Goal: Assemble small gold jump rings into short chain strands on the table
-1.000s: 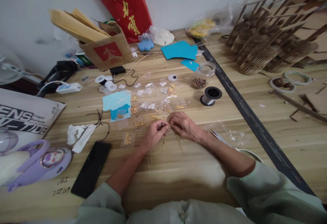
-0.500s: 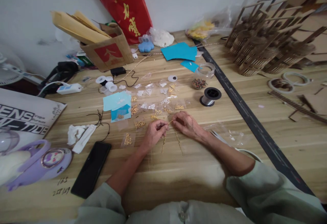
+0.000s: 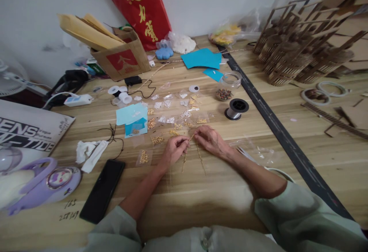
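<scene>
Between my two hands runs a thin gold bead chain [image 3: 200,154], its two ends hanging down toward the wooden tabletop. My left hand [image 3: 176,150] pinches one part of it between thumb and forefinger. A short way to the right, my right hand [image 3: 211,140] holds another part with its fingertips, fingers bent. Fine clear thread trails below the left hand. Just beyond the hands lie small bags of gold beads [image 3: 157,140] and silver beads [image 3: 170,120]. A further bag of gold beads [image 3: 144,157] rests left of my left wrist.
A spool of clear thread [image 3: 236,109] stands beyond my right hand, near a jar of mixed beads [image 3: 224,94]. A black phone [image 3: 102,190] lies by my left forearm. Scissors [image 3: 243,152] are partly behind my right forearm. Small wooden baskets [image 3: 287,58] crowd the far right.
My right hand has shifted very slightly at the fingertips, and the short stretch of chain between the hands sits at a slightly different angle. The rest looks unchanged.
</scene>
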`<control>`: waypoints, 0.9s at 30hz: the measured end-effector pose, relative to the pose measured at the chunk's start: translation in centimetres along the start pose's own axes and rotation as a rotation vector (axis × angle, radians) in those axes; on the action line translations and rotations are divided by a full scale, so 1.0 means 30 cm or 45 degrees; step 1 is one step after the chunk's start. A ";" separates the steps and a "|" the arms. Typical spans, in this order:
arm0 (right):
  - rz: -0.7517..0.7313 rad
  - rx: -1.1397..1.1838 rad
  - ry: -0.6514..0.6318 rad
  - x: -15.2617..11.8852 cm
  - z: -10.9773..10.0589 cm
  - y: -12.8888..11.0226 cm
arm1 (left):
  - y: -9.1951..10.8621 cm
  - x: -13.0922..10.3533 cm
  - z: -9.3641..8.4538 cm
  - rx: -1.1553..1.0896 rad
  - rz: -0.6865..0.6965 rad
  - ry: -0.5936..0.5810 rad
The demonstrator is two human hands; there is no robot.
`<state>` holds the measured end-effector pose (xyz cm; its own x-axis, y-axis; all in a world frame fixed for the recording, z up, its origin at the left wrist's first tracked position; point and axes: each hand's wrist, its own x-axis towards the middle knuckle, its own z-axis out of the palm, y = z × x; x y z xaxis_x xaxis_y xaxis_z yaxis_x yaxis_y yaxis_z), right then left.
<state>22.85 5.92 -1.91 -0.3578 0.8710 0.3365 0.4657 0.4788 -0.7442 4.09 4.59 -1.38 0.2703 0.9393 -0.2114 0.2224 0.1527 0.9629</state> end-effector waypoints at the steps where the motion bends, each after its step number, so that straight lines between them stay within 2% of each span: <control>1: 0.002 0.001 0.004 0.000 0.000 0.000 | 0.000 0.000 0.000 0.003 -0.003 -0.002; 19: 0.026 0.008 0.017 -0.001 0.000 -0.002 | -0.006 0.002 0.002 -0.031 0.006 0.038; 27: -0.098 -0.101 0.032 0.001 0.001 0.028 | -0.005 -0.008 0.016 0.055 0.040 0.109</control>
<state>23.20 6.33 -2.55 -0.3753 0.8332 0.4061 0.5004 0.5509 -0.6679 4.43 4.19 -1.57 0.1972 0.9666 -0.1639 0.2558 0.1107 0.9604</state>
